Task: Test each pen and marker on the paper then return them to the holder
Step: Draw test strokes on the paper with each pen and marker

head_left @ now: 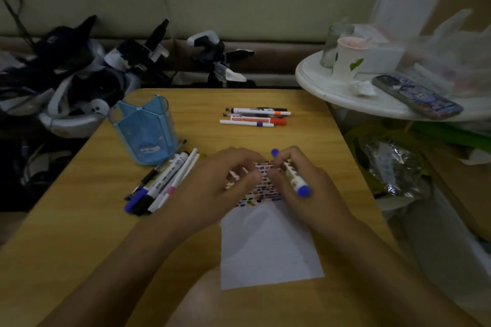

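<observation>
A white sheet of paper (268,249) lies on the wooden table (79,233), its far part covered in rows of coloured test marks. My right hand (300,183) grips a white marker (295,179) with blue ends, slanted over those marks. My left hand (223,175) has curled fingers meeting the right hand at the marker; what it pinches is blurred. A blue holder (144,130) stands at the left with no pens visible in it. Several pens (162,183) lie below it. Several more pens (256,116) lie at the far middle.
A white round side table (332,87) at the right carries a paper cup (348,58), a glass, a phone (417,95) and plastic bags. Dark gear and cables lie beyond the table's far left edge. Crumpled foil (393,164) sits off the right edge.
</observation>
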Tool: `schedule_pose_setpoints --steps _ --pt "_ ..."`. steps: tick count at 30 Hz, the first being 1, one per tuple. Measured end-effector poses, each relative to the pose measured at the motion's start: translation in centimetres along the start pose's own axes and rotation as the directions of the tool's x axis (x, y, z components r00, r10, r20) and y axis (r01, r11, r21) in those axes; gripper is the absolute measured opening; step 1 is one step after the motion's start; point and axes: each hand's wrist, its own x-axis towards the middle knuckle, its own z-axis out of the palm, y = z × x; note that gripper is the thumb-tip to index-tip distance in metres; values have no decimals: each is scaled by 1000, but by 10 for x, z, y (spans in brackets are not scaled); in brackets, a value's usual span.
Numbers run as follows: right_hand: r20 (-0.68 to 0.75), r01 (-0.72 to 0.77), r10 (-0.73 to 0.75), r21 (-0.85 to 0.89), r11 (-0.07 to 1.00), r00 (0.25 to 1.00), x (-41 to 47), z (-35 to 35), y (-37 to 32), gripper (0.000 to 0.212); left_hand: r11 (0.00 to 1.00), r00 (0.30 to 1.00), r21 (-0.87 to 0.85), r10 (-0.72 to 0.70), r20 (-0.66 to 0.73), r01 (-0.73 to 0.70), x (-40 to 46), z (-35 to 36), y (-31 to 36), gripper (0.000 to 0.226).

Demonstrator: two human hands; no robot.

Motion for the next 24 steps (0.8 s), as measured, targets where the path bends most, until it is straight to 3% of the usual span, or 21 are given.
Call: schedule_pose_setpoints --steps 3,7,11,18,24 --pt "32 -108 104 357 928 994 -2 2 -16 14 997 1000 76 -14 -4 14 4 -2 -8 37" --pt "46 -101 90 539 836 995 -5 7 -30 28 987 993 151 29 112 -46 2 1 -4 42" --pt "79 -156 135 548 822 988 -4 14 -30 24 987 990 159 -38 136 16 -5 3 0 36" --pt "120 -186 146 479 858 982 -2 15 -26 35 975 979 218 -2 204 -43 -11 2 -4 4" --pt "125 -257 225 452 854 966 -8 15 -30 35 979 961 201 -22 274 -35 -13 0 0 13"
